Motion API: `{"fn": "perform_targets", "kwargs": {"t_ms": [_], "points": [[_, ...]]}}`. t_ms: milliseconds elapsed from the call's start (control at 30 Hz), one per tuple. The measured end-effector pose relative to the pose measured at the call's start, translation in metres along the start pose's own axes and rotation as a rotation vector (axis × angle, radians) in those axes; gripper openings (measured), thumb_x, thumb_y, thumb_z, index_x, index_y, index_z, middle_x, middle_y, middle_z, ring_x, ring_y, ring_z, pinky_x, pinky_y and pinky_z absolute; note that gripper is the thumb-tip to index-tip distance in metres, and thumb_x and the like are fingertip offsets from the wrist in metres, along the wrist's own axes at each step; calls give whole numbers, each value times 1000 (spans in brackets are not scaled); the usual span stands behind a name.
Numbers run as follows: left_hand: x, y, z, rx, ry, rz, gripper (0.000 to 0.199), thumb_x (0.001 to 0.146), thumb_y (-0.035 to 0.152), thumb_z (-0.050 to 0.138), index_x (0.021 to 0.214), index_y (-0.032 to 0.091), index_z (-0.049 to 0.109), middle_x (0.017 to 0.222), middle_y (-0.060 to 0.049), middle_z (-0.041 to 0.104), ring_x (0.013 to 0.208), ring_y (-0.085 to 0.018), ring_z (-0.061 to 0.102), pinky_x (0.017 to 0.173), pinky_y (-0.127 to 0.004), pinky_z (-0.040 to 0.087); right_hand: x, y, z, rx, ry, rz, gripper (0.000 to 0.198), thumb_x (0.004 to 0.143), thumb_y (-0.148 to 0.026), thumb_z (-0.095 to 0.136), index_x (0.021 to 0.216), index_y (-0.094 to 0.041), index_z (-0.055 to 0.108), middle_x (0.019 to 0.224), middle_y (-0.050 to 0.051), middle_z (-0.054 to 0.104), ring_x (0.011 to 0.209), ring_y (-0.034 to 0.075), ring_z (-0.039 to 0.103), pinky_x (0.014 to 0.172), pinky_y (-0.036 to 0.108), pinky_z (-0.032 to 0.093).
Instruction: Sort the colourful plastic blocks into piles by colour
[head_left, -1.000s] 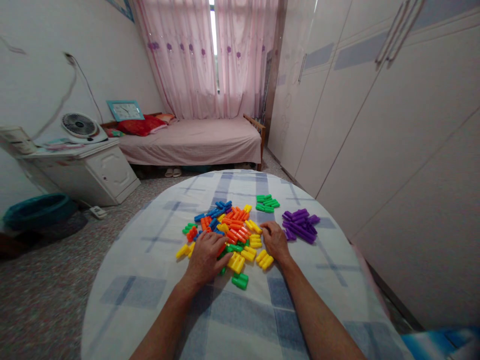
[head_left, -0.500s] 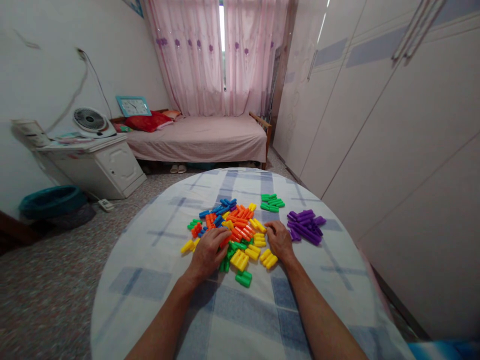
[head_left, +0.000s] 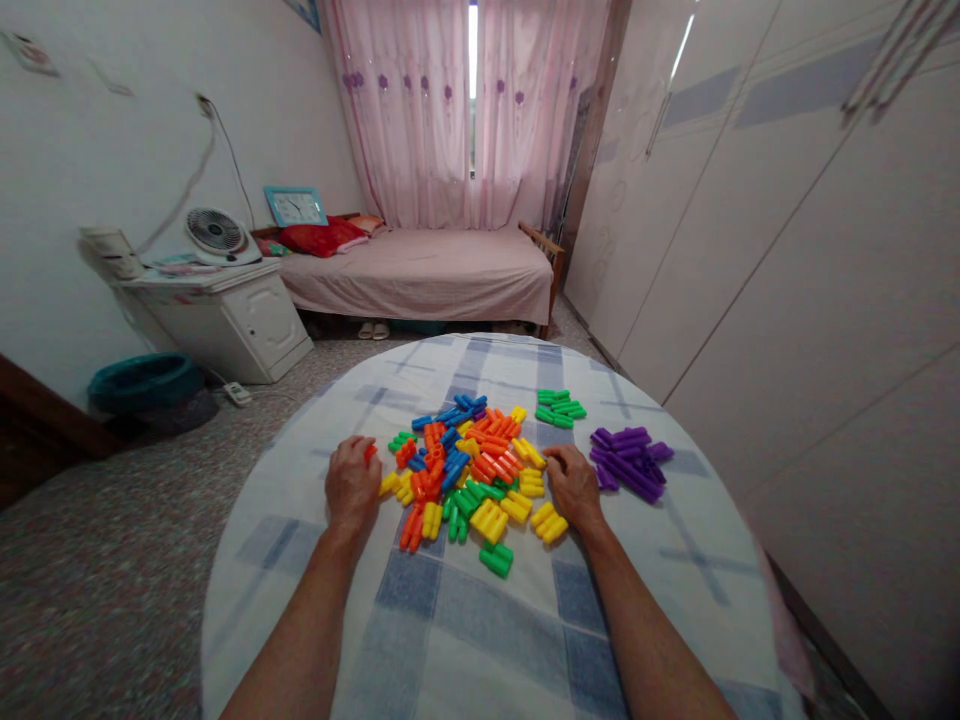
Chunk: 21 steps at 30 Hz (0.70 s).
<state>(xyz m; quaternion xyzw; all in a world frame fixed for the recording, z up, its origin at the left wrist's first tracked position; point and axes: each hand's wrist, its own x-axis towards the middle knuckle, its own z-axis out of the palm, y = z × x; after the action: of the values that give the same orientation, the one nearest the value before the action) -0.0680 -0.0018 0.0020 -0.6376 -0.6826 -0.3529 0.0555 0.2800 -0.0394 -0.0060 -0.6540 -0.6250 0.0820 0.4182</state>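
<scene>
My left hand rests at the left side of a mixed pile of plastic building blocks, its fingers closed on an orange block that peeks out at the fingertips. Across the pile, my right hand lies on the cloth with curled fingers, their tips right by a yellow block. Whether anything is inside those fingers is hidden. Between the hands lie orange blocks, blue blocks, yellow blocks and green blocks. Purple blocks form a separate heap right of my right hand.
Several green blocks lie apart at the back of the round table, which has a checked cloth. Beyond are a bed, a white cabinet with a fan, a bin and a wardrobe.
My left hand has moved left from over the pile to its outer edge, with an orange block in it. My right hand stays beside the yellow block. The camera view has shifted slightly left.
</scene>
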Motion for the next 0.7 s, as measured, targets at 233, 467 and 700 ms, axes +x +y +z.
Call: {"fn": "perform_targets", "kwargs": {"t_ms": [233, 467, 700], "points": [[-1, 15, -1, -76, 76, 18, 27, 79, 23, 46, 97, 16, 65, 109, -10, 61, 105, -26, 55, 95, -42, 43, 1, 2, 0, 32, 4, -4, 27, 80, -25, 40, 86, -17, 65, 88, 7, 65, 86, 20, 58, 78, 32, 44], [-25, 93, -14, -299, -43, 453, 19, 85, 22, 49, 99, 20, 62, 108, -6, 62, 108, -21, 53, 97, -38, 42, 1, 0, 0, 32, -3, 14, 27, 80, -25, 40, 86, -17, 66, 88, 6, 65, 85, 20, 58, 77, 32, 43], [-45, 131, 0, -159, -285, 551, 25, 82, 23, 55, 106, 23, 60, 113, -7, 61, 117, -25, 46, 102, -48, 34, 0, -2, -2, 43, -2, 15, 28, 80, -26, 39, 86, -17, 65, 88, 7, 65, 86, 20, 58, 77, 32, 43]]}}
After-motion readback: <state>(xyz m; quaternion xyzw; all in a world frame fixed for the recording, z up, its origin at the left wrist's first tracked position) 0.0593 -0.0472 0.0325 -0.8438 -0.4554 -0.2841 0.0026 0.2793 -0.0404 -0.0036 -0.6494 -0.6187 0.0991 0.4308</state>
